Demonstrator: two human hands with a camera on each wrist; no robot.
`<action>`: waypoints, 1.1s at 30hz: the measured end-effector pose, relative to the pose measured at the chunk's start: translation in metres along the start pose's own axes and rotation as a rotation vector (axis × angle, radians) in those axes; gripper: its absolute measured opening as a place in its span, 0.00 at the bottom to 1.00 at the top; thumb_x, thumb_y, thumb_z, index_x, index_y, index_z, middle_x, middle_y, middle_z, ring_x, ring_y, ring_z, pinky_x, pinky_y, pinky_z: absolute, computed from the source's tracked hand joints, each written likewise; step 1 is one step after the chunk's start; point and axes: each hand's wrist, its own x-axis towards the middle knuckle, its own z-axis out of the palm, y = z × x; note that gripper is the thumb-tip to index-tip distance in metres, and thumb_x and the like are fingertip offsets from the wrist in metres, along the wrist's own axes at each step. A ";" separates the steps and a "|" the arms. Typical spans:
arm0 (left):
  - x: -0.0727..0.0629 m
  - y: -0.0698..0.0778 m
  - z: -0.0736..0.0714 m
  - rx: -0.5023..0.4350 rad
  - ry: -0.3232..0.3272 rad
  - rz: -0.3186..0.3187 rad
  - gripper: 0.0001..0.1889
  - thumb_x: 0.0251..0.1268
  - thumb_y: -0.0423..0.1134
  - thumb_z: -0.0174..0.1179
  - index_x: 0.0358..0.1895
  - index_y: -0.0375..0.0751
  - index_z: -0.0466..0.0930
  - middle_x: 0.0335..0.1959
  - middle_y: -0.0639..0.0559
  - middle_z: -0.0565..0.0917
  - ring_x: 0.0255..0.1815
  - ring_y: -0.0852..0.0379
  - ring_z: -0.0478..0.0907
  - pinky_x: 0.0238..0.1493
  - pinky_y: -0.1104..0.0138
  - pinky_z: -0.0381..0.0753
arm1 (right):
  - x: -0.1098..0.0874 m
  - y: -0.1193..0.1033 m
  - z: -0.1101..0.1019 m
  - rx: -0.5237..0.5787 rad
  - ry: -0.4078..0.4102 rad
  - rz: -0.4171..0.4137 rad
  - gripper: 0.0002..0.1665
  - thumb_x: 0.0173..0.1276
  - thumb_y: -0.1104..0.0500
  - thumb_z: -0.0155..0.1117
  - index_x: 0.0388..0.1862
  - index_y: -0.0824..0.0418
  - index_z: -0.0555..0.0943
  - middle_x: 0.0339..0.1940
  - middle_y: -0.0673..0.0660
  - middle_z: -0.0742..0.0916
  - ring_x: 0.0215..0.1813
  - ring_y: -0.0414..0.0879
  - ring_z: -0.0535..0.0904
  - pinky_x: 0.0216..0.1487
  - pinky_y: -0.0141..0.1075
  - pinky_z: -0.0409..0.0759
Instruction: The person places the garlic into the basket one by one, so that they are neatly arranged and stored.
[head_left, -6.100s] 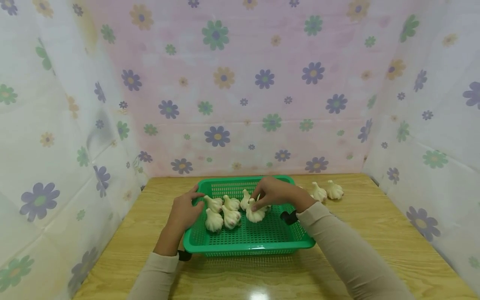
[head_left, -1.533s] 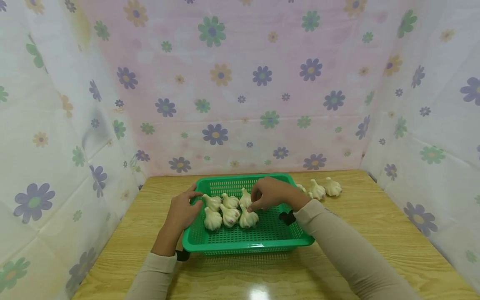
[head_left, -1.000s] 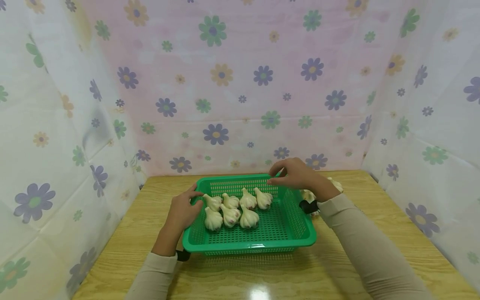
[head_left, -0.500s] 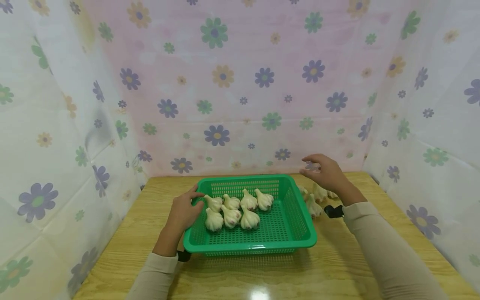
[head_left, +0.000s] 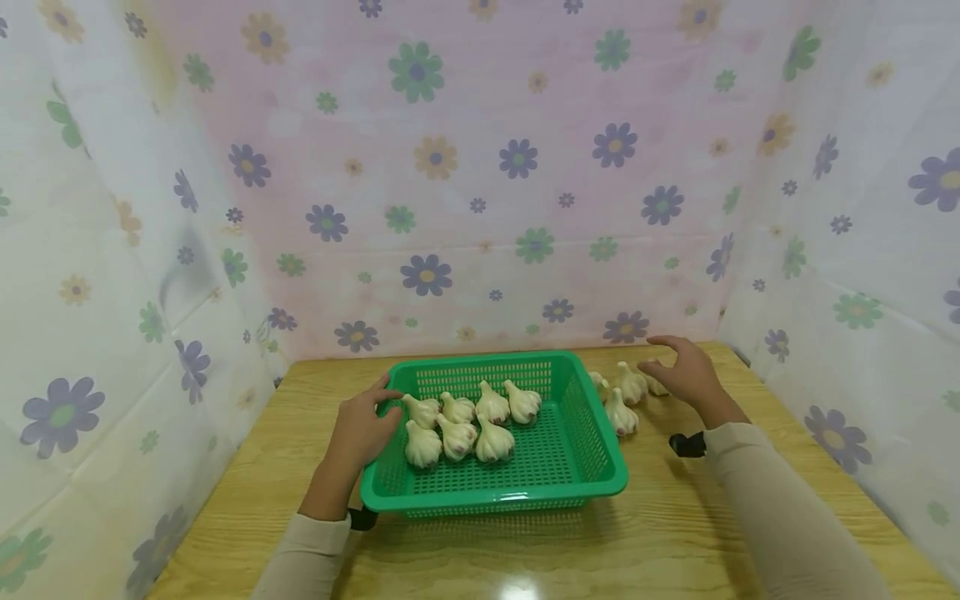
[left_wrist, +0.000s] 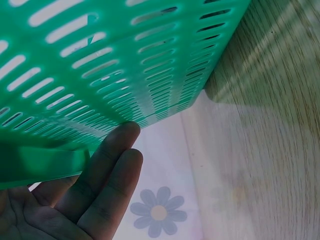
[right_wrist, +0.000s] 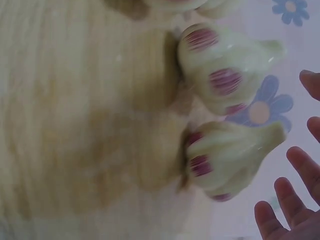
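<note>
Floral-print cloth encloses a wood-grain bench at back and sides. A green slotted plastic basket stands on the bench. The left hand grasps its left rim; the right hand, fingers parted and holding nothing, is just right of the loose garlic bulbs, four on the bench. Seven garlic bulbs lie inside the basket in two rows.

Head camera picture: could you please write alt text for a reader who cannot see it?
A person's left hand holds a green basket at its left edge; seven garlic bulbs lie inside. The right hand, holding nothing, is near more bulbs on the wooden table, to the right of the basket. Behind is a flowered cloth.
</note>
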 end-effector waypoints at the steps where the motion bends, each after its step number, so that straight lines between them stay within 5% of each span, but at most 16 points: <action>1: 0.000 0.000 0.000 -0.001 0.001 0.000 0.20 0.74 0.40 0.54 0.64 0.44 0.84 0.82 0.49 0.63 0.09 0.59 0.54 0.12 0.70 0.62 | -0.001 0.004 0.001 0.002 -0.001 0.013 0.44 0.74 0.37 0.62 0.79 0.62 0.68 0.80 0.73 0.65 0.77 0.76 0.60 0.67 0.73 0.65; 11: 0.000 -0.001 0.000 0.000 0.008 0.001 0.20 0.74 0.40 0.54 0.64 0.44 0.84 0.82 0.49 0.64 0.09 0.59 0.53 0.12 0.69 0.62 | -0.007 0.027 0.009 0.030 -0.079 0.112 0.49 0.74 0.37 0.62 0.83 0.61 0.61 0.79 0.77 0.64 0.73 0.79 0.62 0.64 0.72 0.69; 33: 0.001 0.001 0.000 -0.005 0.013 0.009 0.19 0.73 0.38 0.54 0.62 0.43 0.85 0.81 0.47 0.65 0.09 0.61 0.54 0.13 0.69 0.63 | -0.015 0.038 0.011 -0.021 -0.070 0.077 0.47 0.76 0.44 0.64 0.80 0.74 0.61 0.70 0.80 0.74 0.66 0.75 0.74 0.60 0.63 0.79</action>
